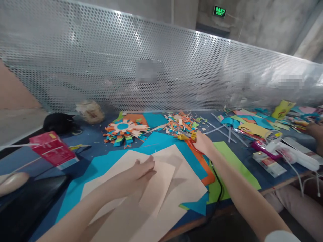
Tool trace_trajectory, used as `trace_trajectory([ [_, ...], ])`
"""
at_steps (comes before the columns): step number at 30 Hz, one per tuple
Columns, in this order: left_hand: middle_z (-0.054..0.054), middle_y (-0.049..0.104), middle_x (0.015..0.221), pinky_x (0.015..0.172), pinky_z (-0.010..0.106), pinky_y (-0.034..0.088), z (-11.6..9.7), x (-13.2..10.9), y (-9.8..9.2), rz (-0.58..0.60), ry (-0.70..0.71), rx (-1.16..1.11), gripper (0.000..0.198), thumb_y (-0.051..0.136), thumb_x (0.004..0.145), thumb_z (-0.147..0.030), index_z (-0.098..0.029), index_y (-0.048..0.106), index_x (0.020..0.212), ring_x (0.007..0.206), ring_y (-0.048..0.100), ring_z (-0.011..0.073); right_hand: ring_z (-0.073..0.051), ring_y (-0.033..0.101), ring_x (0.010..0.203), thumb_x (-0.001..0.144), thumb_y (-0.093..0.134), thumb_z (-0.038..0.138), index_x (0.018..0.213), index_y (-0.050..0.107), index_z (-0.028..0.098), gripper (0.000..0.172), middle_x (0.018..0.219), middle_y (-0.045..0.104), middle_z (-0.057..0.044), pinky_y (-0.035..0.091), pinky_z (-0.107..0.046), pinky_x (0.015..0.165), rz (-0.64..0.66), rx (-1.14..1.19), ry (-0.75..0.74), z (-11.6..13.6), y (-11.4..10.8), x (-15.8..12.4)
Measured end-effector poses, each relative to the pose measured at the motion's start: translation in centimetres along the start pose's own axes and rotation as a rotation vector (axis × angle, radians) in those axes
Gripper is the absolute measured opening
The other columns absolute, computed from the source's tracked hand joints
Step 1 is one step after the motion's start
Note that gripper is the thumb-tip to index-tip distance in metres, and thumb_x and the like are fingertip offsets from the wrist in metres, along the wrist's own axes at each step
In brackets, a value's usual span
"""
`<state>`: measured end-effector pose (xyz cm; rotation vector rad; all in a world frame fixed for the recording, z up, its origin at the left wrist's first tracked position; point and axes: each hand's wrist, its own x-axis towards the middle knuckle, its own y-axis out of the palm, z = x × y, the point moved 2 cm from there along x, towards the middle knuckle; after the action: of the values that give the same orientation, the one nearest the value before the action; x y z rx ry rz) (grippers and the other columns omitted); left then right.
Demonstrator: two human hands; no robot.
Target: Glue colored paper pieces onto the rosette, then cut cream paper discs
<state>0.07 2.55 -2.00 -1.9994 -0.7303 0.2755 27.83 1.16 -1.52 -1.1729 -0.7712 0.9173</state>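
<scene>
My left hand [145,168] pinched a pale paper sheet [163,179] above larger pale sheets [190,178] on the blue counter [97,136]; it looked light, limp and easily creased, best held flat near an edge. My right hand [203,144] gripped yellow-handled scissors [182,137], seemingly smooth and rigid, near tangled paper scraps [179,121] and a fringed rosette [122,126].

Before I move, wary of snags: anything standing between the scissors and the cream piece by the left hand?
Nothing visible blocks the scissors from the cream piece; only blue paper and a larger sheet lie between.
</scene>
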Motion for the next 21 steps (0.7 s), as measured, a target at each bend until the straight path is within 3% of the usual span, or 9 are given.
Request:
trace_trajectory([
  [4, 0.004, 0.07, 0.1, 0.1, 0.043, 0.038, 1.6, 1.0, 1.0, 0.08, -0.02, 0.065, 0.026, 0.034, 0.088, -0.033, -0.024, 0.058, 0.095, 0.103, 0.062, 0.0228, -0.02, 0.06, 0.096, 0.087, 0.056, 0.026, 0.115, 0.054, 0.015, 0.03, 0.11, 0.06, -0.008, 0.05, -0.036, 0.08, -0.053, 0.013, -0.02, 0.4, -0.3, -0.4],
  [8, 0.011, 0.049, 0.136, 0.106, 0.052, 0.027, 2.7, 1.2, 2.0, 0.052, 0.13, 0.242, 0.036, 0.027, 0.091, -0.023, -0.02, 0.055, 0.113, 0.127, 0.044, 0.025, -0.024, 0.062, 0.097, 0.08, 0.054, 0.009, 0.114, 0.048, 0.01, 0.035, 0.101, 0.065, -0.014, 0.046, -0.029, 0.076, -0.149, 0.032, -0.031, 1.2, -0.9, -1.1],
  [11, 0.007, 0.05, 0.135, 0.108, 0.056, 0.021, 2.9, 1.2, 2.7, 0.049, 0.233, 0.375, 0.041, 0.026, 0.093, -0.018, -0.024, 0.048, 0.127, 0.135, 0.03, 0.0233, -0.025, 0.063, 0.097, 0.077, 0.053, 0.006, 0.111, 0.047, 0.01, 0.035, 0.102, 0.066, -0.016, 0.045, -0.028, 0.073, -0.184, 0.059, -0.036, 1.4, -1.3, -1.4],
  [17, 0.008, 0.048, 0.137, 0.11, 0.054, 0.017, 2.4, 1.6, 2.4, 0.057, 0.329, 0.501, 0.047, 0.026, 0.09, -0.008, -0.021, 0.047, 0.13, 0.136, 0.026, 0.0232, -0.025, 0.064, 0.093, 0.076, 0.057, 0.014, 0.103, 0.05, 0.014, 0.028, 0.098, 0.068, -0.014, 0.044, -0.026, 0.068, -0.2, 0.17, -0.023, 0.1, -2.1, -0.6],
  [21, 0.005, 0.049, 0.137, 0.111, 0.048, 0.022, 2.7, 1.7, 2.2, 0.093, 0.341, 0.456, 0.043, 0.026, 0.092, -0.011, -0.022, 0.049, 0.126, 0.137, 0.023, 0.0198, -0.024, 0.064, 0.089, 0.075, 0.06, 0.021, 0.099, 0.052, 0.015, 0.025, 0.095, 0.068, -0.011, 0.044, -0.025, 0.065, -0.226, 0.249, -0.026, -1.0, -2.4, 0.2],
])
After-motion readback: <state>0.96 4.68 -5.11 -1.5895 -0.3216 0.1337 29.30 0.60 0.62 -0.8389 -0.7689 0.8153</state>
